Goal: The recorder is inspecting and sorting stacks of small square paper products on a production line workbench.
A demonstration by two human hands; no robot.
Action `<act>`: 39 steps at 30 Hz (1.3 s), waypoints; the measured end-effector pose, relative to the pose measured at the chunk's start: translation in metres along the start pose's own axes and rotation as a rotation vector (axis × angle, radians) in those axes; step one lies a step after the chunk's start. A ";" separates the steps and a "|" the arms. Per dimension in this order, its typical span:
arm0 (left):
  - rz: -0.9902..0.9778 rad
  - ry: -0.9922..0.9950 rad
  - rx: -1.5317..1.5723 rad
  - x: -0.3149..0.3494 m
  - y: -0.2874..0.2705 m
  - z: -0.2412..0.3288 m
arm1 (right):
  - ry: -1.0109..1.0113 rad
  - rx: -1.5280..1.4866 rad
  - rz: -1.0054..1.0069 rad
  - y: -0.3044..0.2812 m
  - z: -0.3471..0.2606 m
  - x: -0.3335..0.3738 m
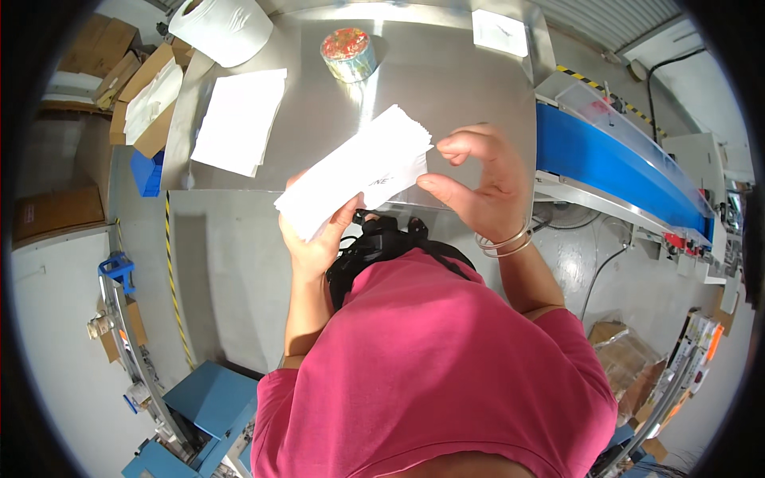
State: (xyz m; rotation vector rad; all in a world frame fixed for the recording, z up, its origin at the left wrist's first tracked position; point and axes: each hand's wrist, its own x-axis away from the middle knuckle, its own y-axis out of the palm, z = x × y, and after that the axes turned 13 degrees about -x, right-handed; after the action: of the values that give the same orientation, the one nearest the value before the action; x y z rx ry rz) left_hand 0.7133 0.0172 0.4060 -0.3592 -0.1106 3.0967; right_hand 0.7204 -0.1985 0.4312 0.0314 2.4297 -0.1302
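Left grip (pixel 313 248) clamped on a paper-bag bundle (pixel 351 174), right grip (pixel 492 187) spread

Thumb in front, fingers behind, it pinches the white bundle's lower end over the steel counter's (pixel 434 64) near edge. Opposite, thumb and forefinger stand apart beside the serrated end. Should the single hold slacken, loose layers could fan and slip. Left forearm (pixel 307 311) points forward; the right wrist, in bangles (pixel 505 242), angles inward.

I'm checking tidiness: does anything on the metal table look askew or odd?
The white sheets lying at the left of the table are unevenly stacked, corners protruding. The round object has a blotchy red top, perhaps stained.
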 end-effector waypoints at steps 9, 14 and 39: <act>-0.003 0.225 -0.233 -0.001 -0.007 -0.007 | 0.014 -0.066 -0.003 0.000 0.003 -0.003; -0.032 0.194 -0.191 -0.001 -0.007 -0.007 | 0.047 -0.080 -0.012 -0.001 0.004 -0.004; -0.037 -0.104 0.197 0.006 0.006 -0.018 | 0.063 -0.088 -0.044 0.006 0.002 0.001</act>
State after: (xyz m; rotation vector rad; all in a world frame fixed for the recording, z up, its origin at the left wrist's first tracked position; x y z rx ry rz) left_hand 0.7110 0.0121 0.3871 -0.1875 0.1833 3.0529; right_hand 0.7212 -0.1927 0.4280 -0.0577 2.4977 -0.0429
